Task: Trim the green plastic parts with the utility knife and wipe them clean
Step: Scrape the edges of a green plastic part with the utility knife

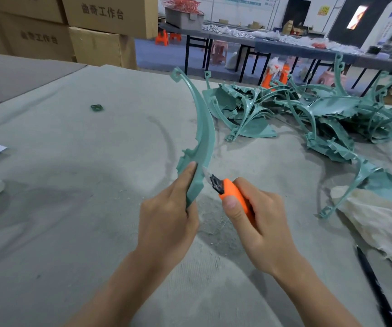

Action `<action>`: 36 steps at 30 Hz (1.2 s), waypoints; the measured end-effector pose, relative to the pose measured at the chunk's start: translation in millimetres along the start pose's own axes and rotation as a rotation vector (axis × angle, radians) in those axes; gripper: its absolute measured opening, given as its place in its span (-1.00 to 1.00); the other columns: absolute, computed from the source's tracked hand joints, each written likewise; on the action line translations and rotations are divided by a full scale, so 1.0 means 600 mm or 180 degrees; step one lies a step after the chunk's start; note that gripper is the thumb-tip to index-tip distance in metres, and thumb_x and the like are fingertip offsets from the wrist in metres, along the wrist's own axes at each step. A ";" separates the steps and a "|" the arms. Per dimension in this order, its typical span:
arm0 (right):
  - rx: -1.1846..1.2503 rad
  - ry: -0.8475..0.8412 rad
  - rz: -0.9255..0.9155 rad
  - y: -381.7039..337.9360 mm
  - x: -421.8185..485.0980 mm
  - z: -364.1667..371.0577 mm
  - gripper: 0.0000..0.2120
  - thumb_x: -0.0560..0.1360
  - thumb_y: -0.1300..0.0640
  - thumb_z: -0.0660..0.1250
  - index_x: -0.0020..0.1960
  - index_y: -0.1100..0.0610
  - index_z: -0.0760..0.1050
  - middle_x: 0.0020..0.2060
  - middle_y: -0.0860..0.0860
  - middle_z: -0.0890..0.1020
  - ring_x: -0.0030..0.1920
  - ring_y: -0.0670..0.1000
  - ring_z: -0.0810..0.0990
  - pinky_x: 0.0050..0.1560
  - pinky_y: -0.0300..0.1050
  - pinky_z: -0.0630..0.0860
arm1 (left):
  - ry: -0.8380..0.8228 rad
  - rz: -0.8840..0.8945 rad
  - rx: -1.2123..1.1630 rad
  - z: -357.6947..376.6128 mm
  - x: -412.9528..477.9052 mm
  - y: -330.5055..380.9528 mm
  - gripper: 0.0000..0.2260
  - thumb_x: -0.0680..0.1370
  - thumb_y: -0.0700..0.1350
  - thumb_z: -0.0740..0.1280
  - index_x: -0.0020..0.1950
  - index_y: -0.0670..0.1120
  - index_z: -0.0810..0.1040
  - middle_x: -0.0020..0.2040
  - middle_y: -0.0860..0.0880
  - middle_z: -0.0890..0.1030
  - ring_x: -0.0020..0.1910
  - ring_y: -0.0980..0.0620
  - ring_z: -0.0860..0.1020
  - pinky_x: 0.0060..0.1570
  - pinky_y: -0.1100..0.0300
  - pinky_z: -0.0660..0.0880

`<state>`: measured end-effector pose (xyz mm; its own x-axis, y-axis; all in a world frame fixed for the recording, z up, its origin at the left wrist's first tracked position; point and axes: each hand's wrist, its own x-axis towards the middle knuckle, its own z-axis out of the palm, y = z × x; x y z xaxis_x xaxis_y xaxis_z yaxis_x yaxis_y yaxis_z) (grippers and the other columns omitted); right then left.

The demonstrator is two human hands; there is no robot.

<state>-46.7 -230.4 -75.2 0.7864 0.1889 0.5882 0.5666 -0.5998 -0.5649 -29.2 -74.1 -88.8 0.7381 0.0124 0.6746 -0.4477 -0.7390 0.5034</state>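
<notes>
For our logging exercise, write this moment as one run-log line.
phase: trimming | left hand: holds curved green part | right hand: grips utility knife, blade at part's edge | rag: lies right

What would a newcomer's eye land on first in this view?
Dead centre, the left hand holds a long curved green part upright while the right hand grips an orange utility knife, blade at the part's edge. Beyond them to the right, a tangled pile of green parts sprawls on the grey table, with a whitish cloth at the right edge.
</notes>
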 end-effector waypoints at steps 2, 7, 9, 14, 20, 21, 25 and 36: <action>0.0067 -0.0001 -0.0006 -0.001 -0.001 0.004 -0.48 0.63 -0.26 0.04 -0.27 0.14 0.26 -0.48 -0.01 0.28 -0.49 0.00 0.27 -0.45 -0.11 0.18 | 0.0009 -0.0034 -0.0053 0.000 0.000 0.001 -0.58 0.46 -0.15 0.14 0.23 -0.19 0.60 -0.43 -0.01 0.54 -0.54 -0.03 0.45 -0.32 0.15 0.37; 0.0015 0.0069 0.0144 0.007 0.002 0.002 -0.50 0.63 -0.24 0.05 -0.28 0.13 0.26 -0.49 0.01 0.27 -0.50 -0.03 0.26 -0.44 -0.16 0.17 | 0.0012 -0.0105 -0.0116 0.001 -0.001 0.007 -0.60 0.47 -0.15 0.17 0.24 -0.18 0.60 -0.39 0.00 0.60 -0.45 0.04 0.47 -0.25 0.20 0.38; -0.0080 0.0080 0.0194 0.011 0.004 0.001 -0.52 0.62 -0.24 0.06 -0.28 0.11 0.25 -0.49 0.02 0.28 -0.50 -0.01 0.27 -0.45 -0.13 0.19 | -0.0009 -0.0117 -0.0107 0.003 -0.002 0.009 -0.61 0.47 -0.15 0.17 0.21 -0.19 0.61 -0.42 0.00 0.57 -0.34 0.00 0.46 -0.23 0.23 0.35; -0.0242 0.0193 0.0389 0.023 0.012 -0.009 -0.55 0.61 -0.22 0.09 -0.29 0.06 0.22 -0.51 -0.09 0.24 -0.50 -0.06 0.24 -0.43 -0.18 0.17 | -0.0098 0.0179 0.0057 0.003 -0.007 0.010 -0.61 0.46 -0.17 0.17 0.20 -0.23 0.61 -0.42 -0.02 0.58 -0.55 -0.02 0.47 -0.28 0.16 0.37; -0.0166 0.0031 0.0157 0.015 0.007 -0.015 -0.54 0.60 -0.21 0.12 -0.29 0.13 0.26 -0.50 -0.02 0.27 -0.49 -0.01 0.28 -0.44 -0.11 0.20 | -0.0128 0.0079 0.0137 -0.002 0.000 0.010 -0.57 0.42 -0.17 0.14 0.19 -0.21 0.62 -0.38 -0.04 0.62 -0.53 -0.05 0.51 -0.48 0.18 0.40; -0.0129 -0.0010 0.0075 0.010 0.005 -0.013 -0.54 0.61 -0.21 0.12 -0.28 0.13 0.27 -0.49 -0.01 0.28 -0.48 0.01 0.29 -0.44 -0.08 0.21 | -0.0105 0.0070 0.0181 -0.003 0.001 0.009 -0.58 0.41 -0.18 0.14 0.17 -0.22 0.62 -0.38 -0.04 0.62 -0.54 -0.05 0.51 -0.50 0.18 0.40; 0.0000 -0.0044 -0.0075 -0.004 0.002 -0.006 -0.53 0.61 -0.24 0.10 -0.27 0.11 0.28 -0.48 -0.03 0.28 -0.48 0.00 0.30 -0.45 -0.08 0.22 | 0.0020 0.0127 0.0230 -0.004 0.002 0.004 -0.57 0.40 -0.20 0.13 0.17 -0.26 0.62 -0.42 -0.08 0.58 -0.57 -0.06 0.46 -0.38 0.19 0.29; -0.0033 0.0348 0.0475 0.028 0.014 -0.021 -0.53 0.61 -0.20 0.12 -0.33 0.11 0.24 -0.50 -0.09 0.24 -0.49 -0.11 0.23 -0.44 -0.29 0.14 | 0.0205 0.0553 0.0063 0.008 -0.009 0.015 -0.59 0.38 -0.26 0.15 0.14 -0.28 0.63 -0.34 -0.10 0.65 -0.23 -0.08 0.38 -0.31 0.22 0.33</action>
<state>-33.8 -248.6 -72.7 0.8298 0.0118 0.5580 0.4426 -0.6229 -0.6451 -34.9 -83.8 -90.6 0.6163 -0.0738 0.7840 -0.5551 -0.7469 0.3661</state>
